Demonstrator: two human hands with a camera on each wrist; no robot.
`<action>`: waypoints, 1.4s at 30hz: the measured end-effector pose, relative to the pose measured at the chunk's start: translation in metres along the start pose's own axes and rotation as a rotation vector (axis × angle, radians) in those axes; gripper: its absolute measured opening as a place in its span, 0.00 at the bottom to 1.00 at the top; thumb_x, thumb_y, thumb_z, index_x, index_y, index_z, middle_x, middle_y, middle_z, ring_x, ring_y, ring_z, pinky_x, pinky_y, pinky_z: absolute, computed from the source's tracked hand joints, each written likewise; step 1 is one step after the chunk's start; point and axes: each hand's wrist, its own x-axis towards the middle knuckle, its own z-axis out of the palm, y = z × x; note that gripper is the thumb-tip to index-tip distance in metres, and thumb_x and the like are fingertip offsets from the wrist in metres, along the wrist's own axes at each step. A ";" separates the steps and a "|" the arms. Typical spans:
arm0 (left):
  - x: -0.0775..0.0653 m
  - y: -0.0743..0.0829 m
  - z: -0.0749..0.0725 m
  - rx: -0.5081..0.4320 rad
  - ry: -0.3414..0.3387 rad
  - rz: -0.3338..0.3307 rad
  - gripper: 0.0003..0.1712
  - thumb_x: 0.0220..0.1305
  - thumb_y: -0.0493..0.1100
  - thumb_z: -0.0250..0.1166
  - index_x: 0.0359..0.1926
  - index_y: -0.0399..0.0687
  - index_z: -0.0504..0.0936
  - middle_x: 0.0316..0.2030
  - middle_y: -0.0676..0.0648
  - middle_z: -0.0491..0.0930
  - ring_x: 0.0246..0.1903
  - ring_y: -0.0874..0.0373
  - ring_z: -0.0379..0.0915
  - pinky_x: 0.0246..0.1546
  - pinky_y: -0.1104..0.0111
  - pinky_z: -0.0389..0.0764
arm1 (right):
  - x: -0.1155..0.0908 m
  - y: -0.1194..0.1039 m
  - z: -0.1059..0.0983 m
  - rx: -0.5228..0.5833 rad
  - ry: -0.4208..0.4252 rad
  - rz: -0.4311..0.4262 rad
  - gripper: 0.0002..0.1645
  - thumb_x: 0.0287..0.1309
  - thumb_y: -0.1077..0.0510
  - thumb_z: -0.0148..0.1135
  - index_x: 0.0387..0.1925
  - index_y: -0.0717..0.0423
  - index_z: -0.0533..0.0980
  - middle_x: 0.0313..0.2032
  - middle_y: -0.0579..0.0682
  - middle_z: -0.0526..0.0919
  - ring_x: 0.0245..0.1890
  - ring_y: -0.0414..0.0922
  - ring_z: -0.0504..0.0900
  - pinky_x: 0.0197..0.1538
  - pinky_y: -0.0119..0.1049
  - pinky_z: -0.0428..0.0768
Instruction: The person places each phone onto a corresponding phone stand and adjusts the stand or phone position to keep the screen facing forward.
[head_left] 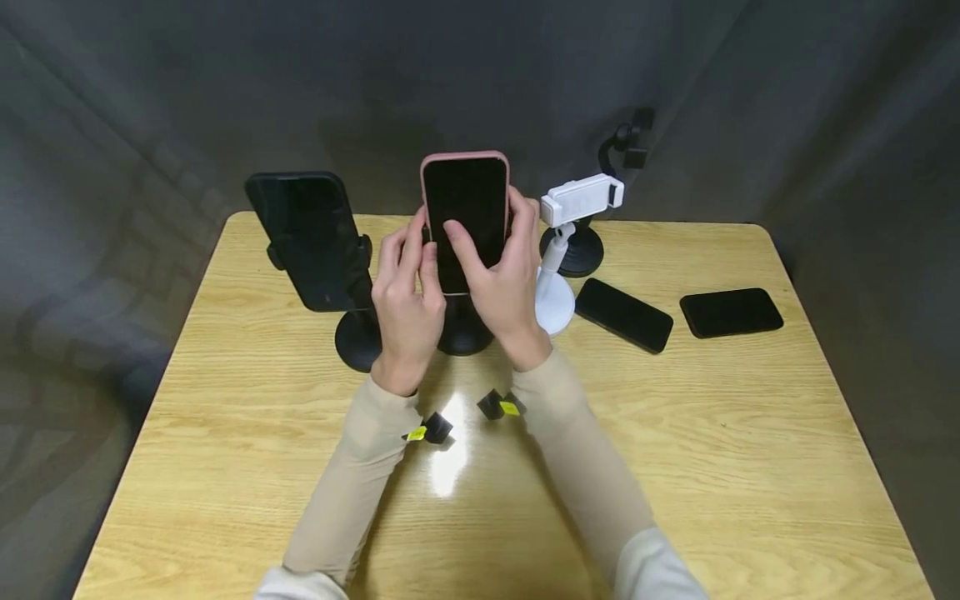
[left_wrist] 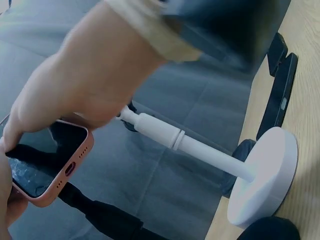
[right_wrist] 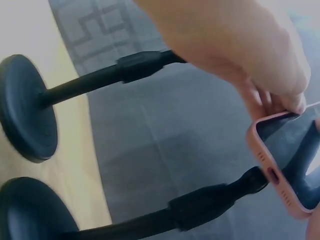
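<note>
A smartphone in a pink case (head_left: 465, 192) stands upright, screen towards me, atop a black phone stand (head_left: 463, 329). My left hand (head_left: 408, 300) grips its left edge. On the opposite side, my right hand (head_left: 510, 287) has its fingers around the right edge and its thumb over the screen. The case's bottom edge with its charging port shows in both wrist views, the stand's black neck (right_wrist: 200, 205) meeting the phone from behind. Whatever clamp lies behind the phone is hidden.
To the left, another black stand (head_left: 356, 342) carries a dark phone (head_left: 303, 242). Right of my hands stand a white phone stand (head_left: 555, 300) and, behind it, a black stand (head_left: 581, 250). Two black phones (head_left: 624, 315) lie flat on the wooden table (head_left: 712, 467). Dark cloth hangs behind.
</note>
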 end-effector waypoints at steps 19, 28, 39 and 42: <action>-0.011 -0.008 -0.001 -0.280 -0.083 -0.104 0.26 0.65 0.33 0.56 0.65 0.36 0.68 0.49 0.39 0.76 0.41 0.56 0.72 0.37 0.72 0.78 | -0.037 0.054 -0.013 0.519 -0.116 0.268 0.24 0.65 0.64 0.51 0.60 0.71 0.63 0.52 0.66 0.77 0.48 0.51 0.79 0.51 0.41 0.79; -0.009 -0.012 0.004 -0.247 -0.032 -0.054 0.24 0.64 0.31 0.56 0.61 0.29 0.70 0.42 0.35 0.75 0.36 0.54 0.68 0.30 0.68 0.70 | -0.045 0.056 -0.009 0.432 -0.047 0.248 0.34 0.64 0.61 0.54 0.70 0.56 0.59 0.35 0.60 0.82 0.33 0.45 0.79 0.37 0.31 0.78; -0.009 -0.013 0.009 -0.255 0.036 -0.032 0.22 0.62 0.29 0.57 0.58 0.29 0.73 0.39 0.35 0.77 0.33 0.54 0.69 0.28 0.67 0.69 | -0.049 0.058 -0.004 0.346 0.017 0.144 0.34 0.61 0.66 0.55 0.68 0.63 0.59 0.19 0.46 0.63 0.20 0.37 0.59 0.25 0.27 0.61; -0.010 -0.013 0.009 -0.257 0.040 -0.035 0.22 0.62 0.28 0.57 0.58 0.29 0.73 0.39 0.35 0.77 0.33 0.54 0.69 0.27 0.68 0.69 | -0.048 0.058 -0.004 0.351 0.009 0.138 0.33 0.61 0.67 0.54 0.68 0.63 0.60 0.21 0.50 0.71 0.23 0.37 0.64 0.27 0.25 0.66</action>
